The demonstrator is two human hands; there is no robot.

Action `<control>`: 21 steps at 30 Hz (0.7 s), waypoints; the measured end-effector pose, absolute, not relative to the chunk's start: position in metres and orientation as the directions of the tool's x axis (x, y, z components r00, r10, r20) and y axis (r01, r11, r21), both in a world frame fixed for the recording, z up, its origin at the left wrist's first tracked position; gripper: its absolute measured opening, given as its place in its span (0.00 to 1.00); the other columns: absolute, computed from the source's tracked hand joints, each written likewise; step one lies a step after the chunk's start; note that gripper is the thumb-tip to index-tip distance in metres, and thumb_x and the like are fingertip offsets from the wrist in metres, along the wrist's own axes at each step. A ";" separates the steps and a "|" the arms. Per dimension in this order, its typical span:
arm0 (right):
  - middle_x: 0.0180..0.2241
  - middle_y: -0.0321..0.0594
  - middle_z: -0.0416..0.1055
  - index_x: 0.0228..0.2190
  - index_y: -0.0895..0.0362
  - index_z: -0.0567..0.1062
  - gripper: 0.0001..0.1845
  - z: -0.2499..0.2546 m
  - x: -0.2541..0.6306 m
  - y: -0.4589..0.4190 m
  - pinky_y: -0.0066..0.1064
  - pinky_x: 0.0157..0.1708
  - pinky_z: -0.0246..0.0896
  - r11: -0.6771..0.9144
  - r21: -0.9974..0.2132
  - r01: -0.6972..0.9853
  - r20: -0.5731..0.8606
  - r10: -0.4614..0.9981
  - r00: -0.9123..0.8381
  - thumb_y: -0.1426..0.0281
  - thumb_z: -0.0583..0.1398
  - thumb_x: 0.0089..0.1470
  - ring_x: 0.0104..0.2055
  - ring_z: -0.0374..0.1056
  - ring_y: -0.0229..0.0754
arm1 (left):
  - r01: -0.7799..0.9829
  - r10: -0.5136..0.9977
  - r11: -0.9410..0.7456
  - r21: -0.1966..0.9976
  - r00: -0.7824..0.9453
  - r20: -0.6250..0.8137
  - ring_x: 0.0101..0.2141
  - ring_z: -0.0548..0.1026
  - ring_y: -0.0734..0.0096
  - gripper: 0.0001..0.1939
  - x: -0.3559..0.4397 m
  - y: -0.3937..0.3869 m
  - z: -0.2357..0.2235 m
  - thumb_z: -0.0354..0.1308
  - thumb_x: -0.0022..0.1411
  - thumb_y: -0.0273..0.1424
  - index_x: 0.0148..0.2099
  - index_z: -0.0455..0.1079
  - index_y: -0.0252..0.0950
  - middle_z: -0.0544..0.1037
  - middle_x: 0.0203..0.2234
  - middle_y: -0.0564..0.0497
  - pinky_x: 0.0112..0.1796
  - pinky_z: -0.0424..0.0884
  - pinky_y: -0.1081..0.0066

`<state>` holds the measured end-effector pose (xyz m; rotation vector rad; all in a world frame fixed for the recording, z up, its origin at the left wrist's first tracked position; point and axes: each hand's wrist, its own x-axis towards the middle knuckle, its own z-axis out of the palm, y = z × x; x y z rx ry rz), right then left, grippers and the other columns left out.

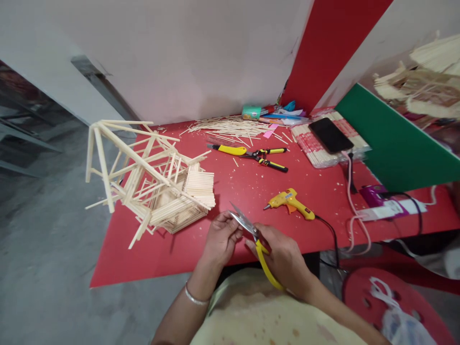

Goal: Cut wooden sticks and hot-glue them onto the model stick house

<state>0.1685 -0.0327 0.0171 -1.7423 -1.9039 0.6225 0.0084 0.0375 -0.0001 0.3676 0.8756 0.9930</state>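
Yellow-handled scissors are in my right hand, their blades parted and pointing toward my left hand. My left hand is closed by the blade tips, its fingers pinched together; whatever they hold is too small to make out. To the left stands a frame model of wooden sticks, with a slatted base and open beams, apart from both hands. A yellow glue gun lies on its side to the right of the scissors, its black cord running off the table's front edge.
On the red table lie a yellow cutter knife, black-and-yellow pliers and a pile of thin sticks. A phone rests on packed sticks. Cables trail from a power strip at right. A red stool stands below.
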 end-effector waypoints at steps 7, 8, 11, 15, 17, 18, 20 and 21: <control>0.38 0.41 0.74 0.49 0.53 0.70 0.16 0.014 0.170 -0.032 0.27 0.35 0.60 0.068 -0.563 0.824 0.063 0.997 -0.039 0.61 0.57 0.62 0.38 0.71 0.41 | -0.610 0.829 0.545 0.575 0.287 -0.480 0.25 0.66 0.77 0.18 0.015 0.037 -0.009 0.72 0.48 0.36 0.36 0.67 0.37 0.69 0.25 0.56 0.27 0.62 0.75; 0.40 0.42 0.74 0.51 0.53 0.70 0.18 0.014 0.169 -0.032 0.27 0.35 0.59 0.070 -0.520 0.851 0.089 0.996 -0.028 0.60 0.58 0.62 0.39 0.71 0.42 | -0.625 0.824 0.550 0.554 0.295 -0.484 0.25 0.66 0.78 0.19 0.016 0.037 -0.009 0.72 0.48 0.35 0.36 0.67 0.37 0.68 0.25 0.56 0.27 0.62 0.75; 0.39 0.43 0.74 0.51 0.53 0.70 0.19 0.013 0.167 -0.032 0.28 0.34 0.58 0.072 -0.433 0.899 0.121 0.992 -0.021 0.59 0.57 0.62 0.41 0.70 0.44 | -0.645 0.807 0.572 0.507 0.330 -0.490 0.23 0.62 0.80 0.20 0.017 0.036 -0.004 0.72 0.47 0.36 0.35 0.65 0.37 0.67 0.25 0.57 0.25 0.58 0.76; 0.39 0.42 0.73 0.52 0.52 0.70 0.18 0.012 0.165 -0.032 0.29 0.34 0.58 0.068 -0.429 0.901 0.114 0.993 -0.021 0.60 0.57 0.62 0.40 0.70 0.44 | -0.618 0.807 0.581 0.530 0.354 -0.472 0.22 0.59 0.79 0.19 0.018 0.034 0.001 0.72 0.48 0.37 0.33 0.64 0.37 0.63 0.23 0.58 0.24 0.57 0.75; 0.40 0.41 0.73 0.52 0.52 0.69 0.18 0.012 0.165 -0.032 0.29 0.34 0.58 0.063 -0.445 0.894 0.104 0.994 -0.018 0.60 0.58 0.61 0.41 0.70 0.44 | -0.610 0.816 0.570 0.550 0.340 -0.468 0.23 0.60 0.79 0.18 0.017 0.033 -0.001 0.71 0.49 0.37 0.33 0.64 0.37 0.63 0.23 0.58 0.25 0.58 0.75; 0.40 0.41 0.73 0.52 0.52 0.69 0.18 0.012 0.165 -0.032 0.29 0.35 0.58 0.061 -0.456 0.888 0.096 0.995 -0.019 0.61 0.58 0.61 0.41 0.70 0.44 | -0.607 0.819 0.565 0.559 0.329 -0.470 0.23 0.61 0.79 0.18 0.017 0.033 -0.003 0.71 0.49 0.37 0.33 0.64 0.37 0.64 0.23 0.57 0.26 0.59 0.75; 0.40 0.41 0.73 0.51 0.52 0.69 0.18 0.012 0.166 -0.032 0.29 0.35 0.59 0.064 -0.492 0.868 0.072 0.997 -0.032 0.61 0.58 0.61 0.41 0.71 0.44 | -0.599 0.819 0.562 0.569 0.313 -0.480 0.24 0.64 0.77 0.17 0.016 0.032 -0.007 0.71 0.49 0.36 0.33 0.65 0.37 0.66 0.24 0.57 0.28 0.62 0.74; 0.40 0.41 0.73 0.51 0.52 0.69 0.17 0.012 0.166 -0.033 0.29 0.35 0.59 0.065 -0.513 0.856 0.057 0.998 -0.041 0.62 0.58 0.61 0.40 0.71 0.44 | -0.599 0.819 0.563 0.570 0.309 -0.484 0.25 0.65 0.77 0.17 0.016 0.032 -0.008 0.71 0.49 0.35 0.33 0.66 0.37 0.67 0.25 0.56 0.28 0.63 0.74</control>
